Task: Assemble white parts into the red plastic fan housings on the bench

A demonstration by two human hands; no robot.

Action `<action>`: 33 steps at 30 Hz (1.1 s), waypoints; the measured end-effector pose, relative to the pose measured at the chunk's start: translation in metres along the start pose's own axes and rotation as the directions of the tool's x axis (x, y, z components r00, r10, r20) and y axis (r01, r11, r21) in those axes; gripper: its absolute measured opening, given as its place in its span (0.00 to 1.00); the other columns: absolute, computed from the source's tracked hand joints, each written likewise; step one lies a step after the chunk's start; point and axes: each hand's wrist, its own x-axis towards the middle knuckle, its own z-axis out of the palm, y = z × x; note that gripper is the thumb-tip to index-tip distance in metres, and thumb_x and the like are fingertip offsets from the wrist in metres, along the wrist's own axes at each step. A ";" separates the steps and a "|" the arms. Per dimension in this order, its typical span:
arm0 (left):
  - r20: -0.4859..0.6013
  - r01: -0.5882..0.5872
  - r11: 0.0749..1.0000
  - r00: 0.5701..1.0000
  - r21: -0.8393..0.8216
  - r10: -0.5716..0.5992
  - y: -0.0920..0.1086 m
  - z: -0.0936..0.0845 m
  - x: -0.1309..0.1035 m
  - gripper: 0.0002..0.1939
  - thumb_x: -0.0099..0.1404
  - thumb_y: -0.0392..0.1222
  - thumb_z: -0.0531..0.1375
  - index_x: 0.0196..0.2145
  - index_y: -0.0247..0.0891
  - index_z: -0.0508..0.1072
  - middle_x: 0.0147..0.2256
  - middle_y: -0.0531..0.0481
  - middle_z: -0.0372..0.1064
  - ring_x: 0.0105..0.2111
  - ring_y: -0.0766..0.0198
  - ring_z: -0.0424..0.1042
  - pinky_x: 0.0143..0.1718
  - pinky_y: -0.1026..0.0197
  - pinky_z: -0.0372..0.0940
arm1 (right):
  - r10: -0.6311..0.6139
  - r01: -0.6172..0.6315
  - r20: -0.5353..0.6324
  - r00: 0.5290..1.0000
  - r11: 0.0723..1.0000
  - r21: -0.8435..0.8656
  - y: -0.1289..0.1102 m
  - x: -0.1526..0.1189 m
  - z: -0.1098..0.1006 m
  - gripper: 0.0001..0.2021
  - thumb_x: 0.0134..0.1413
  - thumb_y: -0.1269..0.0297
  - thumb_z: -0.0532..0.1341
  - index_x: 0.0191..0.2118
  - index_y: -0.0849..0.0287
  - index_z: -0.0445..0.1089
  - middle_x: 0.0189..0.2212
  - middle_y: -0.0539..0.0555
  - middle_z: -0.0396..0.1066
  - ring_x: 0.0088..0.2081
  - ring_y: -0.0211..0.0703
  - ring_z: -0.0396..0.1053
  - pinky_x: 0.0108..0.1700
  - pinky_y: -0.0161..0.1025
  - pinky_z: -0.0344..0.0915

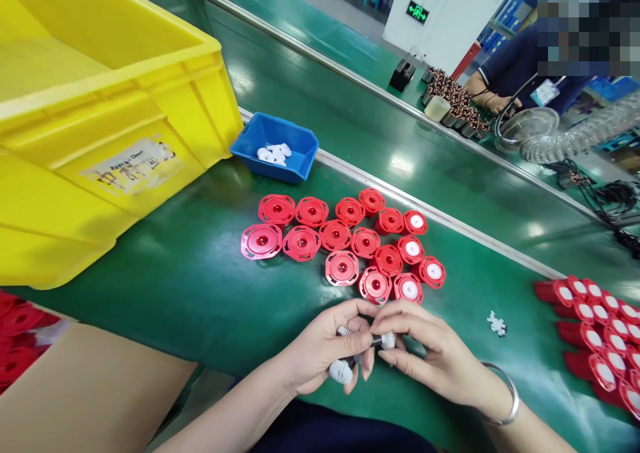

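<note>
My left hand [320, 346] is closed around a few small white gears [341, 372] with dark shafts. One toothed end sticks out below the fingers and another shows above the thumb. My right hand [430, 353] pinches a white gear [388, 340] on a dark shaft, its fingertips meeting those of my left hand. Just beyond both hands stand several red round housings [342, 266] with flanged rims. Those toward the right have white gears [408, 289] seated in their tops, while the others show a dark red centre.
A big yellow crate [165, 100] fills the left, beside a blue bin [300, 163] holding white parts. More red housings [593, 336] stand in rows at right, near loose white pieces [497, 324]. An open cardboard box [90, 386] lies lower left. Across the bench a person handles copper-wound parts [445, 90].
</note>
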 end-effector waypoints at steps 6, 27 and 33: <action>-0.052 -0.011 0.999 0.999 -0.044 0.009 -0.001 -0.001 0.001 0.21 0.62 0.47 0.67 0.47 0.35 0.67 0.23 0.53 0.71 0.19 0.70 0.68 0.12 0.73 0.65 | -0.092 0.051 -0.157 0.983 0.967 -0.250 0.004 0.009 -0.015 0.15 0.62 0.73 0.60 0.53 0.56 0.65 0.45 0.57 0.69 0.46 0.41 0.70 0.47 0.38 0.70; -0.072 0.066 0.995 0.995 -0.073 -0.071 0.003 0.000 0.002 0.16 0.61 0.44 0.67 0.43 0.36 0.68 0.28 0.52 0.69 0.22 0.69 0.71 0.12 0.74 0.64 | 0.010 -0.076 -0.144 0.990 0.885 -0.459 0.050 0.053 -0.046 0.13 0.67 0.68 0.55 0.54 0.53 0.64 0.46 0.56 0.71 0.47 0.43 0.70 0.49 0.43 0.70; -0.081 0.064 0.995 0.994 -0.073 -0.070 0.002 -0.001 0.003 0.16 0.61 0.44 0.67 0.42 0.37 0.69 0.28 0.52 0.68 0.22 0.68 0.71 0.12 0.74 0.64 | -0.040 -0.043 -0.136 0.990 0.832 -0.553 0.049 0.047 -0.050 0.17 0.64 0.64 0.59 0.57 0.56 0.63 0.51 0.61 0.67 0.53 0.51 0.67 0.54 0.52 0.68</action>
